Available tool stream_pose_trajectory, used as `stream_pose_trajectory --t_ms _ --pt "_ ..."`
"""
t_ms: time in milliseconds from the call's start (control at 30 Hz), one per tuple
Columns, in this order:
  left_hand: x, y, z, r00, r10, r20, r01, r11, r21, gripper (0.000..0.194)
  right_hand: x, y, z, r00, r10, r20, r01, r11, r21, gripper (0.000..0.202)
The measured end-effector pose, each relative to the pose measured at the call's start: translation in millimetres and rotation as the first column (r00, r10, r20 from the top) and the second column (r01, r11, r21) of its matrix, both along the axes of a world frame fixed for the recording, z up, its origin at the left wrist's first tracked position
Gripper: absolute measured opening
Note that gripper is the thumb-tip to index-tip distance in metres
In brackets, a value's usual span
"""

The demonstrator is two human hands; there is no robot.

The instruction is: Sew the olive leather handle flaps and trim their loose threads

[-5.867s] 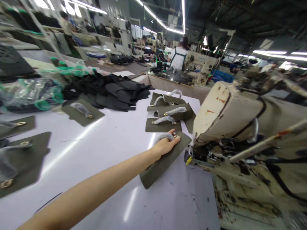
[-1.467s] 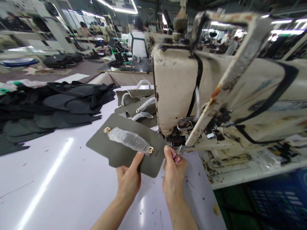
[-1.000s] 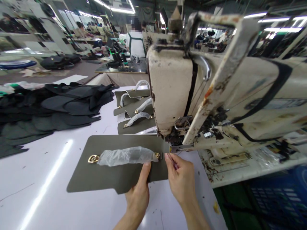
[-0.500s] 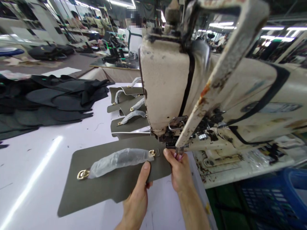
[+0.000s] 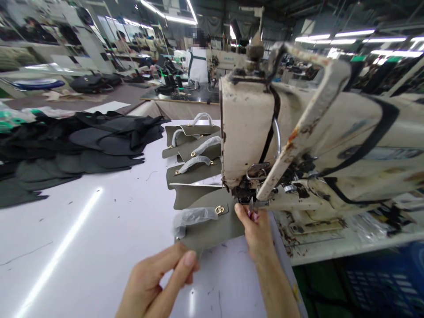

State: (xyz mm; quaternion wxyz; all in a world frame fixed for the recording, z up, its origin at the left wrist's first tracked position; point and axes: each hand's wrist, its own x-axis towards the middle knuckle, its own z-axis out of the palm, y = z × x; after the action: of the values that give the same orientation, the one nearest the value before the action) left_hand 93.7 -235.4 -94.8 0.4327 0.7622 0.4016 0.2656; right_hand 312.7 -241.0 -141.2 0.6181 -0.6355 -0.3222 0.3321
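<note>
My right hand (image 5: 259, 236) rests at the right end of a grey-green bag panel (image 5: 212, 234), under the head of the sewing machine (image 5: 247, 123). In its curled fingers are small thread snips (image 5: 253, 211) with pink grips and metal blades. The panel carries a plastic-wrapped handle (image 5: 195, 217) on a gold metal ring (image 5: 219, 210). Only a shortened part of the panel shows; its left end looks bent. My left hand (image 5: 162, 276) is closed in a pinch just in front of that end. Whatever its fingers hold, if anything, is hidden.
Several similar panels with wrapped handles (image 5: 194, 165) lie behind. Dark cut pieces (image 5: 76, 141) are heaped on the left of the white table (image 5: 82, 247). A blue basket (image 5: 384, 278) stands low at right. A person (image 5: 198, 62) is farther back.
My left hand has let go of the panel's middle and moved left and toward me, fingers now curled. The panel's left part has swung or bent in. My right hand stays by the needle area.
</note>
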Motion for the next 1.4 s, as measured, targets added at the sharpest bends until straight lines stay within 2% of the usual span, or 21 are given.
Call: stream_pose_trajectory --t_ms 67,133,167,200,267,333,367,400,433,467,533,567,667,733,800,900,1000,1167,1300,1400 --pt "-4.3 30.2 0.8 0.987 0.158 0.024 -0.159 0.951 0.267 0.027 6.3 -4.5 2.0 0.988 0.049 0.148 -0.041 0.998 -0.054 0.045" --pt "1.6 68.5 0.7 0.973 0.225 0.046 -0.222 0.868 0.445 0.016 10.8 -12.3 6.4 0.941 0.048 0.335 -0.010 0.993 -0.114 0.051" --pt "7.7 88.3 0.1 0.977 0.208 -0.042 -0.157 0.842 0.515 0.018 10.9 -17.2 10.0 0.908 0.009 0.419 0.048 0.991 -0.124 0.052" --pt "15.5 107.0 -1.1 0.974 0.170 -0.152 -0.049 0.805 0.591 0.029 9.0 -22.5 14.9 0.875 -0.049 0.482 0.119 0.986 -0.116 0.051" --pt "33.9 137.9 -5.9 0.918 0.082 -0.389 0.196 0.758 0.622 0.032 -1.6 -33.1 28.1 0.838 -0.168 0.519 0.224 0.973 -0.046 0.045" --pt "52.0 156.4 -13.4 0.842 0.025 -0.538 0.348 0.738 0.578 0.030 -19.7 -40.6 43.9 0.906 -0.159 0.392 0.173 0.985 -0.002 0.041" --pt "59.5 160.9 -17.4 0.827 0.005 -0.562 0.376 0.737 0.561 0.027 -30.0 -41.9 51.4 0.959 -0.090 0.270 0.094 0.996 -0.002 0.038" --pt "65.2 162.9 -21.0 0.820 0.001 -0.572 0.385 0.739 0.553 0.022 -40.0 -41.1 57.8 0.994 0.005 0.110 -0.007 1.000 0.009 0.037" --pt "68.8 162.8 -23.9 0.822 0.007 -0.569 0.376 0.743 0.553 0.018 -48.8 -38.1 62.6 0.991 0.108 -0.080 -0.106 0.994 0.025 0.037" --pt "70.0 161.2 -25.6 0.830 0.030 -0.556 0.351 0.748 0.563 0.015 -55.9 -33.1 65.7 0.939 0.199 -0.282 -0.194 0.980 0.046 0.038" --pt "65.7 155.7 -25.1 0.844 0.102 -0.526 0.280 0.754 0.595 0.021 -64.0 -18.3 66.3 0.729 0.311 -0.610 -0.296 0.946 0.128 0.044" --pt "61.1 152.5 -23.2 0.850 0.145 -0.507 0.237 0.754 0.613 0.025 -65.4 -9.6 64.3 0.608 0.331 -0.722 -0.302 0.937 0.175 0.045" --pt "44.6 142.7 -13.7 0.853 0.273 -0.444 0.112 0.736 0.668 0.029 -64.3 14.3 53.8 0.351 0.296 -0.888 -0.221 0.948 0.229 0.029" --pt "37.1 136.7 -7.6 0.850 0.327 -0.412 0.063 0.715 0.696 0.028 -63.5 24.7 46.7 0.244 0.269 -0.932 -0.171 0.958 0.232 0.021" --pt "34.2 131.8 -3.8 0.849 0.349 -0.397 0.046 0.700 0.712 0.028 -64.2 30.1 41.8 0.170 0.262 -0.950 -0.144 0.960 0.239 0.023" --pt "35.2 127.5 -2.0 0.848 0.357 -0.391 0.035 0.698 0.715 0.027 -66.1 32.6 39.0 0.110 0.264 -0.958 -0.134 0.959 0.249 0.031" --pt "36.4 126.6 -2.5 0.849 0.358 -0.389 0.029 0.703 0.711 0.026 -66.4 34.7 40.8 0.086 0.273 -0.958 -0.132 0.956 0.261 0.031" --pt "33.4 124.9 -2.8 0.847 0.363 -0.389 0.030 0.697 0.717 0.027 -64.2 45.0 47.2 0.110 0.250 -0.962 -0.107 0.965 0.239 0.023" --pt "30.7 123.3 -0.6 0.839 0.371 -0.398 0.049 0.677 0.735 0.028 -63.7 48.1 45.4 0.151 0.253 -0.956 -0.073 0.967 0.245 0.020" --pt "35.6 137.0 9.1 0.817 0.408 -0.408 0.053 0.650 0.758 0.031 -67.6 37.2 42.6 0.162 0.295 -0.942 -0.091 0.955 0.284 0.016"
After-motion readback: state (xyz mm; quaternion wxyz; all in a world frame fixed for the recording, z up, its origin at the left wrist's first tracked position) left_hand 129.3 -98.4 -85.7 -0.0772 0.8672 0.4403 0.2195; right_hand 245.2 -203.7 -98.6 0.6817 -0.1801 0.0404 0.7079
